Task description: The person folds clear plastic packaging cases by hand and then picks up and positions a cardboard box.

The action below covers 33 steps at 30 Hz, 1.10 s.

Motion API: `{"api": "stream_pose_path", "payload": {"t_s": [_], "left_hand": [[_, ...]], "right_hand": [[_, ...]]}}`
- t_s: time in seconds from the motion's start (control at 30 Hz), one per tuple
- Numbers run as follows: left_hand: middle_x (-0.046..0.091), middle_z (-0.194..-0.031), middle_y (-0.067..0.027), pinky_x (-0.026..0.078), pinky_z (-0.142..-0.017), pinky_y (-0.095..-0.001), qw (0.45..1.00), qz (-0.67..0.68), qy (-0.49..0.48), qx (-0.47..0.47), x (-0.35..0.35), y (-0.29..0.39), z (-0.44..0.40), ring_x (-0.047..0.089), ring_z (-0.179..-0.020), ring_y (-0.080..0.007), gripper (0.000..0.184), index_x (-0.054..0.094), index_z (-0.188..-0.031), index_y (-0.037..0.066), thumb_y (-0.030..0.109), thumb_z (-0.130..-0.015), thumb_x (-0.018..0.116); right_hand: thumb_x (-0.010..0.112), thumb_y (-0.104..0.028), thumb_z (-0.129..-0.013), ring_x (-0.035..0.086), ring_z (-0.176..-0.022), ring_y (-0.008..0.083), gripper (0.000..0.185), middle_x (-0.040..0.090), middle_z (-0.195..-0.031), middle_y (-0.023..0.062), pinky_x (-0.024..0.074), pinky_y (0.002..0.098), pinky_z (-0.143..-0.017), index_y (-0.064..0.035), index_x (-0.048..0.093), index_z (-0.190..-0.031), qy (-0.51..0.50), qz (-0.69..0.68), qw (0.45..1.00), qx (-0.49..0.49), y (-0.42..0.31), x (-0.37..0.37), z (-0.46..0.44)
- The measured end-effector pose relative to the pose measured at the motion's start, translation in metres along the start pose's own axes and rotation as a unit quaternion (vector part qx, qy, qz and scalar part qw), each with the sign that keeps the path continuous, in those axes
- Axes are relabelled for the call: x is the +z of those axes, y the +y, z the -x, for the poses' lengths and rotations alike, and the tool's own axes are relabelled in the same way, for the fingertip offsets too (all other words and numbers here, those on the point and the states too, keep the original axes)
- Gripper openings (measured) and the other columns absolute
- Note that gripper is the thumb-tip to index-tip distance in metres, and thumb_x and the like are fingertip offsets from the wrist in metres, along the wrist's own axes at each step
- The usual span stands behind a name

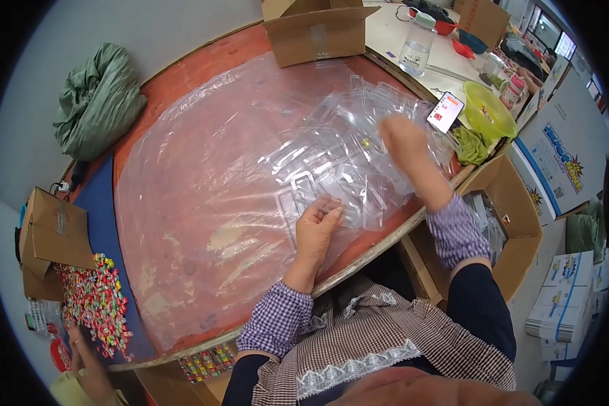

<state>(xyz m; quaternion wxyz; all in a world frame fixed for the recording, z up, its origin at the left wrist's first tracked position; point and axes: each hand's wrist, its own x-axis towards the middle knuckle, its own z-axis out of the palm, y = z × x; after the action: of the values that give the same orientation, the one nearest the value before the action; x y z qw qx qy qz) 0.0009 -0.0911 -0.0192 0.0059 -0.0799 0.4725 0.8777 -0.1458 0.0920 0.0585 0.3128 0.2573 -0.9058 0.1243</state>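
My left hand point(314, 229) is closed, thumb against fingers, on the edge of a clear plastic blister pack point(303, 184) near the table's front edge. My right hand point(403, 141) is raised over the heap of clear plastic packs point(331, 139), its fingers curled in; what they hold, if anything, is hidden. A small yellow-green piece point(365, 143) shows among the packs, left of my right hand. The packs overlap, and their see-through edges are hard to tell apart.
Clear sheeting covers the red table point(189, 203). Around it are a phone point(446, 111), a water bottle point(417, 44), a yellow-green basket point(488, 111), and an open carton point(521, 223) by my right side. At left, another person's hand point(81, 348) is near many small colourful pieces point(98, 304).
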Motion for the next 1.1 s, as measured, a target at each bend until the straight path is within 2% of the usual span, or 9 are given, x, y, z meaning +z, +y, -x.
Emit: {"api": "stream_pose_path", "payload": {"t_s": [0.07, 0.17, 0.23, 0.3, 0.57, 0.73, 0.9, 1.0, 1.1], "left_hand": [[0.055, -0.101, -0.0107, 0.048, -0.072, -0.0226, 1.0, -0.004, -0.005, -0.008, 0.002, -0.001, 0.002, 0.056, -0.087, -0.0141, 0.041, 0.042, -0.114, -0.006, 0.006, -0.079, 0.06], [0.055, -0.102, -0.0108, 0.048, -0.073, -0.023, 1.0, -0.006, -0.012, 0.0, 0.002, 0.004, -0.002, 0.056, -0.086, -0.0135, 0.043, 0.041, -0.115, -0.006, 0.006, -0.078, 0.061], [0.056, -0.102, -0.0113, 0.047, -0.073, -0.0233, 1.0, -0.004, -0.017, 0.003, 0.002, -0.001, -0.001, 0.056, -0.086, -0.0139, 0.042, 0.042, -0.114, -0.006, 0.006, -0.078, 0.061], [0.056, -0.102, -0.0115, 0.047, -0.074, -0.0234, 1.0, 0.005, -0.025, 0.0, 0.003, -0.002, 0.001, 0.056, -0.086, -0.014, 0.042, 0.042, -0.114, -0.007, 0.005, -0.078, 0.061], [0.056, -0.099, -0.0119, 0.046, -0.075, -0.0232, 0.997, -0.011, -0.069, -0.037, -0.002, -0.002, 0.001, 0.056, -0.086, -0.0137, 0.039, 0.046, -0.11, -0.008, 0.006, -0.077, 0.062], [0.057, -0.098, -0.0107, 0.047, -0.072, -0.0217, 0.998, -0.037, -0.047, -0.021, 0.002, -0.001, 0.0, 0.056, -0.084, -0.0126, 0.038, 0.047, -0.109, -0.008, 0.008, -0.078, 0.062], [0.056, -0.1, -0.0136, 0.05, -0.068, -0.0217, 0.999, -0.02, 0.018, -0.022, -0.003, -0.001, -0.007, 0.057, -0.086, -0.0181, 0.032, 0.045, -0.108, -0.009, 0.009, -0.083, 0.055], [0.056, -0.1, -0.0141, 0.05, -0.066, -0.0218, 0.999, -0.011, 0.042, -0.032, 0.006, 0.01, -0.003, 0.058, -0.084, -0.0183, 0.039, 0.039, -0.116, -0.008, 0.012, -0.085, 0.052], [0.056, -0.101, -0.0149, 0.05, -0.065, -0.0222, 0.998, -0.013, 0.048, -0.037, 0.004, 0.012, -0.01, 0.059, -0.081, -0.0183, 0.046, 0.032, -0.123, -0.007, 0.014, -0.087, 0.049]], "right_hand": [[0.061, -0.013, -0.071, 0.054, -0.065, 0.0275, 0.019, 0.056, -0.077, 0.0126, 0.0448, 0.0336, -0.061, -0.0048, 0.059, -0.088, 0.056, 0.035, 0.998, 0.007, 0.01, -0.002, -0.009], [0.063, -0.014, -0.071, 0.056, -0.069, 0.0237, 0.022, 0.058, -0.082, 0.0101, 0.0451, 0.0313, -0.063, -0.0036, 0.058, -0.089, -0.075, -0.15, 0.985, -0.026, -0.011, -0.009, 0.012], [0.065, -0.015, -0.071, 0.057, -0.071, 0.0183, 0.023, 0.059, -0.08, 0.0081, 0.045, 0.0284, -0.065, -0.0031, 0.059, -0.09, -0.327, -0.375, 0.868, 0.014, -0.049, -0.027, 0.034], [0.066, -0.015, -0.072, 0.055, -0.071, 0.0112, 0.021, 0.059, -0.077, 0.0054, 0.0442, 0.025, -0.066, -0.002, 0.059, -0.088, -0.448, -0.399, 0.8, 0.012, -0.068, -0.032, 0.044], [0.062, -0.012, -0.077, 0.051, -0.069, 0.0056, 0.014, 0.058, -0.072, 0.0002, 0.0423, 0.022, -0.062, 0.0006, 0.059, -0.082, -0.427, -0.586, 0.674, 0.138, -0.055, -0.011, 0.07], [0.061, -0.016, -0.075, 0.052, -0.061, 0.0097, 0.014, 0.059, -0.069, 0.0035, 0.0431, 0.027, -0.057, -0.0032, 0.061, -0.08, -0.404, -0.505, 0.757, 0.095, -0.053, -0.005, 0.067], [0.057, -0.011, -0.073, 0.055, -0.067, 0.0284, 0.008, 0.056, -0.073, 0.012, 0.0443, 0.0337, -0.058, -0.0041, 0.058, -0.078, -0.086, -0.147, 0.984, 0.048, -0.03, -0.01, 0.028], [0.059, -0.008, -0.071, 0.056, -0.073, 0.0283, 0.016, 0.056, -0.082, 0.0092, 0.0454, 0.0342, -0.061, -0.0059, 0.057, -0.087, -0.008, 0.073, 0.997, 0.04, 0.007, -0.007, -0.002], [0.057, -0.008, -0.071, 0.055, -0.082, 0.0281, 0.022, 0.056, -0.089, 0.0085, 0.0452, 0.0345, -0.067, -0.0076, 0.057, -0.093, -0.005, 0.024, 0.999, -0.027, 0.001, 0.007, -0.029]]}}
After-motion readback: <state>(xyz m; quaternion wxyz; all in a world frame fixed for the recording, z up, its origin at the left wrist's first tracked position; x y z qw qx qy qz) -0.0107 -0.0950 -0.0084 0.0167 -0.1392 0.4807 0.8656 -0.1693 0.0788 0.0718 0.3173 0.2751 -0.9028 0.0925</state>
